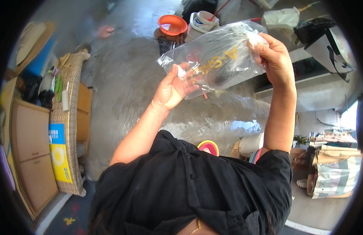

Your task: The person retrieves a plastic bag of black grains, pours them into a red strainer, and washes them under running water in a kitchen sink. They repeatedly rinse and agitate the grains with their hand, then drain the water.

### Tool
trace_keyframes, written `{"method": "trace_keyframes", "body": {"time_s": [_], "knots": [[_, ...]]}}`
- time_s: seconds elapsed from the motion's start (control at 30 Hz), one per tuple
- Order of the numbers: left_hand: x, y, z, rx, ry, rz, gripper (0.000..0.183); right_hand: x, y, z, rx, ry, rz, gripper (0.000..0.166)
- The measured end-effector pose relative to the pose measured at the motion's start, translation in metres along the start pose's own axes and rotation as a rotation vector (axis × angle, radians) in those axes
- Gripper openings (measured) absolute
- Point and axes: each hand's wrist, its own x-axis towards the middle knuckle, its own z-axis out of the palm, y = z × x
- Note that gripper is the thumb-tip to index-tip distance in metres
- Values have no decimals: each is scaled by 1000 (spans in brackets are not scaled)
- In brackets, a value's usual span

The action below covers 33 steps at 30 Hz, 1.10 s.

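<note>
A clear plastic bag point(219, 66) printed with gold lettering is stretched between my two hands, above the floor. My left hand point(175, 85) holds its lower left end, with thumb and fingers on the film and the other fingers spread behind it. Gathered film at the upper right end is pinched in my right hand point(274, 57). A small white patch shows at each grip; I cannot tell whether it is glare or another thing. Seen through the film, the bag's inside shows no clear object.
An orange basin point(173, 21) and white buckets point(203, 22) stand ahead on the wet concrete floor point(119, 73). At left is a cloth-covered table point(72, 117) with green vegetables point(58, 86). A pink and yellow basin point(210, 145) sits near my body; bags point(335, 173) stand at right.
</note>
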Motion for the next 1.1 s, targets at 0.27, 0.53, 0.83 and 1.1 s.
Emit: {"method": "trace_keyframes", "body": {"time_s": [0.27,0.53,0.83,1.1], "knots": [[38,-46,-3,-134,-111,-317,75,-31,35,-8,-57,64,261,18],[74,-160,-36,-99,49,-690,75,-115,119,-56,-421,212,219,23],[169,-298,-16,-18,33,-800,71,-230,126,-189,-95,606,-152,11],[249,-432,-9,27,11,-974,52,-236,180,-277,641,519,-893,33]]}}
